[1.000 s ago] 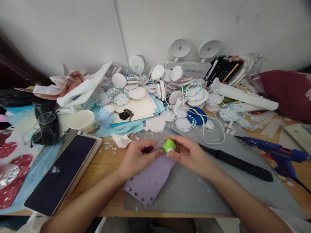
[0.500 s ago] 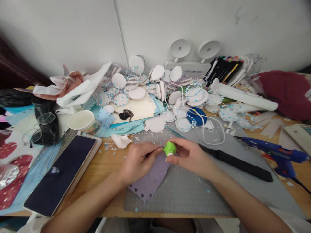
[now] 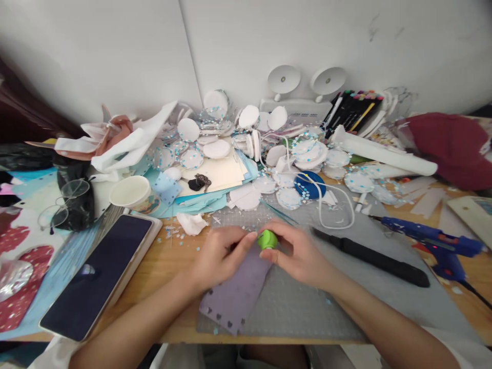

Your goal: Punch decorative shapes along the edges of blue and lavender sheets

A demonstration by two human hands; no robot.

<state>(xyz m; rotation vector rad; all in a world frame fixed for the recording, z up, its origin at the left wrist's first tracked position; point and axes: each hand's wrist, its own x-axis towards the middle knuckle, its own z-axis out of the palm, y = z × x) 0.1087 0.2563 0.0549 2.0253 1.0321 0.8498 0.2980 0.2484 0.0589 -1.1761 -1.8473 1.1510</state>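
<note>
Between the thumb and fingers of my right hand (image 3: 303,259) is a small bright green craft punch (image 3: 268,240). My left hand (image 3: 219,259) pinches the upper end of a purple sheet of paper (image 3: 234,294), right beside the punch. Small dark paw-like or heart-like shapes run along the paper's lower edge, which hangs over the grey cutting mat (image 3: 303,312). Whether the paper's top edge sits inside the punch is hidden by my fingers.
A black-handled knife-like tool (image 3: 376,259) and a blue glue gun (image 3: 438,238) lie to the right. At left are a phone (image 3: 96,277) and a paper cup (image 3: 130,192). White discs with blue trim (image 3: 217,148) pile up along the wall.
The purple paper's lower end has shifted slightly down, and its face turns more toward me. The punch has tilted a little, with less of its white part visible. Both hands keep their grip.
</note>
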